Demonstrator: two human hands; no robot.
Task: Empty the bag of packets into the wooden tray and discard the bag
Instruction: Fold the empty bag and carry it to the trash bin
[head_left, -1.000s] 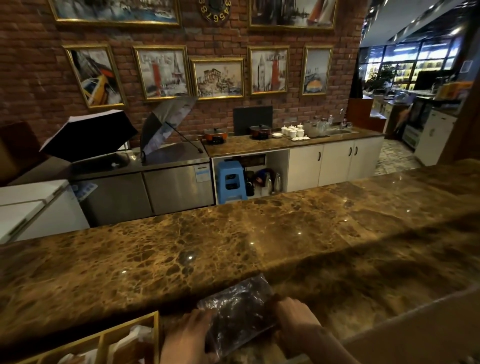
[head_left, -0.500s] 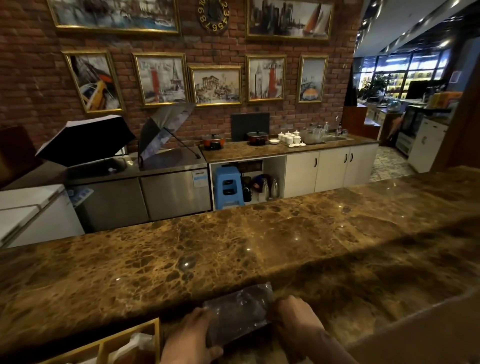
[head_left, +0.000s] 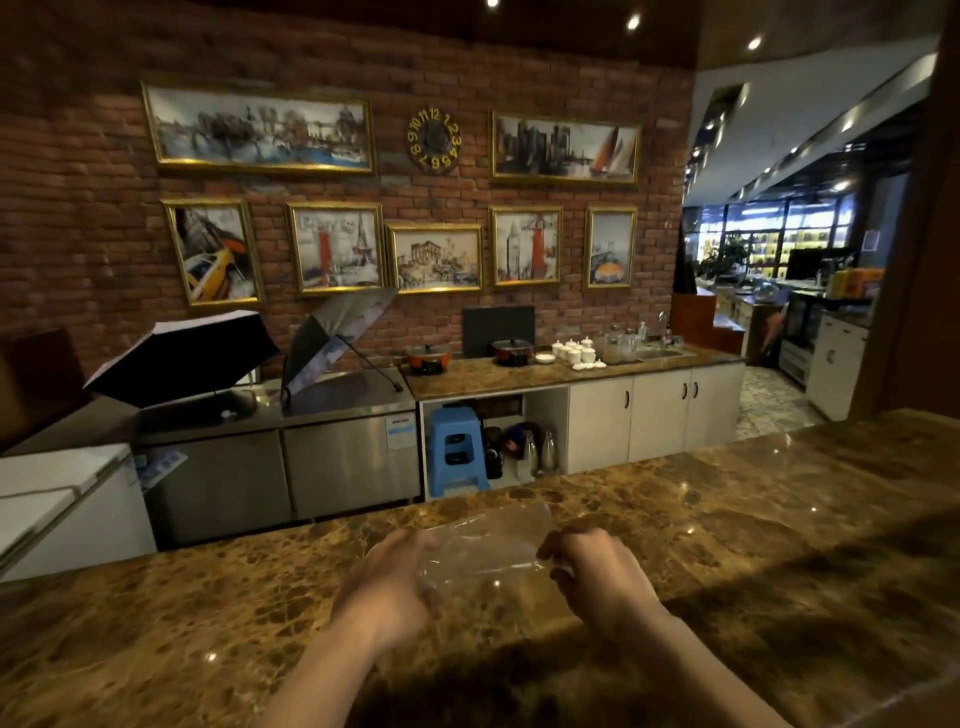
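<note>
The clear, empty-looking plastic bag (head_left: 485, 553) is stretched between left hand (head_left: 397, 577) and right hand (head_left: 592, 569); each pinches one edge, probably flattening it for disposal.

— Where is the bag (head_left: 483, 551)?
— Between the left hand (head_left: 392, 587) and the right hand (head_left: 597, 577), held by both above the counter (head_left: 727, 519).
— And beyond the hands?
— A stool (head_left: 454, 449) under a far worktop (head_left: 519, 371), umbrellas (head_left: 182, 356) farther left.
</note>
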